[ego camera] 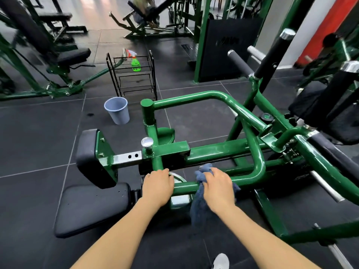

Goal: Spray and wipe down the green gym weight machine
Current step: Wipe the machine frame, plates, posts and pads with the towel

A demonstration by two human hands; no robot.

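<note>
Status: wiping underway.
- Right hand (218, 188): clamps blue cloth (202, 202) on low tube of green machine (211, 150).
- Left hand (158, 188): curled over same tube.
- Spray bottle (135, 62): parked on rack (134, 78), well apart.
- Upper frame, pads: prob. still to do.

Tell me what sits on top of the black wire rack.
A green spray bottle with a red-and-white trigger stands on the top shelf of the black wire rack. A pale handled tool lies beside it, too blurred to identify. The lower shelves look bare.
</note>
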